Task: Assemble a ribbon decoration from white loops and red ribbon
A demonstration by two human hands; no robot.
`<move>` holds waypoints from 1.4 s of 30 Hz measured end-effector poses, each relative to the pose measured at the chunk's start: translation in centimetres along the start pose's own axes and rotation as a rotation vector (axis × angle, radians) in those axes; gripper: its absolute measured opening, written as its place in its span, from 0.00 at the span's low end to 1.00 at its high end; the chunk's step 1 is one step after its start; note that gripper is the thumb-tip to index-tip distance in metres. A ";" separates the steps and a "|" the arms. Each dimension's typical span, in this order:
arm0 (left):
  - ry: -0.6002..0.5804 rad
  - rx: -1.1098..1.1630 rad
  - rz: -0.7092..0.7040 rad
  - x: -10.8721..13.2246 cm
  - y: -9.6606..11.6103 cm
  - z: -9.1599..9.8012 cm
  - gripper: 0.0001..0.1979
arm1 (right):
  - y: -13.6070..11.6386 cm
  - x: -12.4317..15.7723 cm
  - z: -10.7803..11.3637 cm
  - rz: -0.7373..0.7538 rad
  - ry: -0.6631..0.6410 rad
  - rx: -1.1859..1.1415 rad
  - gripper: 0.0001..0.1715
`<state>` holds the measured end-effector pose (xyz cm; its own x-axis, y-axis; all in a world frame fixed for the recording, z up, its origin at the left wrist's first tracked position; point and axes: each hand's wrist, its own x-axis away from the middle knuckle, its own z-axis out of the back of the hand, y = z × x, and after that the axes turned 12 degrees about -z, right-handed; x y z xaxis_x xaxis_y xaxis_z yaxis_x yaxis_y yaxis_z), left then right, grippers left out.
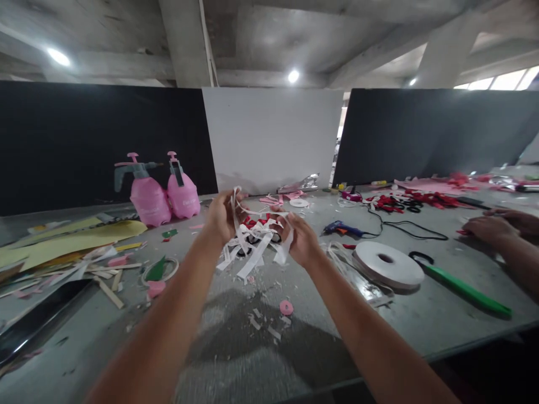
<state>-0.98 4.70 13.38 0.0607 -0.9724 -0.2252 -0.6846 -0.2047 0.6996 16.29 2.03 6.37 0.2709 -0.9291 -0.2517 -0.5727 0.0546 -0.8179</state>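
A thin white ribbon point(265, 213) runs between my two hands, above the middle of the table. My left hand point(223, 216) pinches one part of it, and a loop stands up at the fingertips. My right hand point(300, 238) has its fingers closed on the other part, with a tail hanging below. Beneath and just behind the hands lies a heap of cut white ribbon strips point(256, 255) with red and black pieces among them. My hands hide part of this heap.
Two pink spray bottles point(184, 193) stand at the back left near yellow sheets point(126, 229). On the right are a blue glue gun point(343, 228), a white ribbon roll point(389, 264) and a green-handled tool point(467, 289). Another person's hand point(488, 231) rests at the far right.
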 end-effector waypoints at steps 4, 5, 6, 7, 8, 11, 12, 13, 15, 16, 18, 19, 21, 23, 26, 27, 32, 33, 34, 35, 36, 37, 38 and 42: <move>0.110 0.173 0.029 1.4 -4.4 2.9 0.04 | 0.7 0.0 0.6 0.035 0.085 -0.151 0.18; 0.156 0.211 0.007 1.7 -5.3 3.5 0.04 | 0.9 0.0 0.8 0.029 0.118 -0.185 0.18; 0.204 0.223 0.004 2.0 -6.0 4.0 0.04 | 1.0 -0.1 1.0 0.018 0.150 -0.214 0.19; 0.235 0.232 -0.001 2.2 -6.5 4.4 0.05 | 1.2 -0.2 1.2 -0.002 0.174 -0.232 0.18; 0.250 0.230 -0.006 2.3 -6.9 4.6 0.05 | 1.4 -0.3 1.3 -0.028 0.188 -0.231 0.18; 0.218 0.121 -0.021 2.6 -7.2 4.7 0.01 | 2.0 -0.5 1.6 -0.096 0.184 -0.086 0.18; 0.179 0.060 -0.028 2.7 -7.2 4.6 0.01 | 2.2 -0.6 1.6 -0.104 0.170 -0.008 0.18; 0.130 -0.002 -0.037 2.8 -7.2 4.6 0.04 | 2.5 -0.7 1.6 -0.103 0.162 0.065 0.18; 0.022 -0.102 -0.055 3.1 -7.3 4.6 0.08 | 2.9 -0.8 1.6 -0.081 0.175 0.153 0.19; -0.025 -0.140 -0.059 3.2 -7.4 4.7 0.10 | 3.2 -0.8 1.6 -0.071 0.195 0.163 0.18; -0.075 -0.194 -0.061 3.4 -7.6 5.0 0.14 | 3.6 -0.9 1.7 -0.052 0.256 0.122 0.18; -0.085 -0.210 -0.061 3.5 -7.8 5.1 0.15 | 3.7 -0.9 1.7 -0.045 0.278 0.088 0.18; -0.093 -0.216 -0.078 3.6 -8.1 5.3 0.17 | 3.8 -0.9 1.9 -0.045 0.302 0.026 0.19; -0.105 -0.202 -0.091 3.6 -8.3 5.4 0.18 | 3.6 -0.9 2.0 -0.054 0.309 -0.004 0.19; -0.093 -0.178 -0.052 3.6 -8.5 5.6 0.14 | 3.5 -1.0 2.0 -0.101 0.257 0.013 0.20; -0.069 -0.160 -0.029 3.6 -8.6 5.6 0.13 | 3.5 -1.0 2.0 -0.119 0.227 0.023 0.19; 0.043 0.041 0.071 3.8 -8.7 5.8 0.10 | 4.0 -1.1 2.0 -0.122 0.222 0.001 0.21; 0.030 0.071 0.093 3.8 -8.7 5.8 0.10 | 4.1 -1.1 2.1 -0.115 0.240 -0.018 0.23; 0.012 0.090 0.110 3.8 -8.7 5.8 0.10 | 4.1 -1.0 2.1 -0.115 0.245 -0.034 0.24; -0.003 0.100 0.120 3.8 -8.8 5.9 0.10 | 4.2 -1.0 2.3 -0.128 0.231 -0.038 0.24; -0.008 0.101 0.118 3.8 -8.8 5.9 0.10 | 4.2 -0.9 2.4 -0.151 0.205 -0.029 0.24; -0.010 0.096 0.110 3.7 -8.8 5.9 0.10 | 4.1 -0.9 2.5 -0.178 0.177 -0.011 0.24; -0.010 0.088 0.098 3.6 -8.8 6.0 0.10 | 4.1 -0.9 2.6 -0.202 0.155 0.012 0.23; -0.011 0.031 0.054 3.4 -8.8 6.3 0.10 | 4.2 -0.8 2.6 -0.246 0.159 0.082 0.22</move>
<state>0.68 3.87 2.15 0.0150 -0.9807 -0.1947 -0.7085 -0.1478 0.6900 15.67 3.98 1.74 0.2653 -0.9634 0.0379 -0.4388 -0.1557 -0.8850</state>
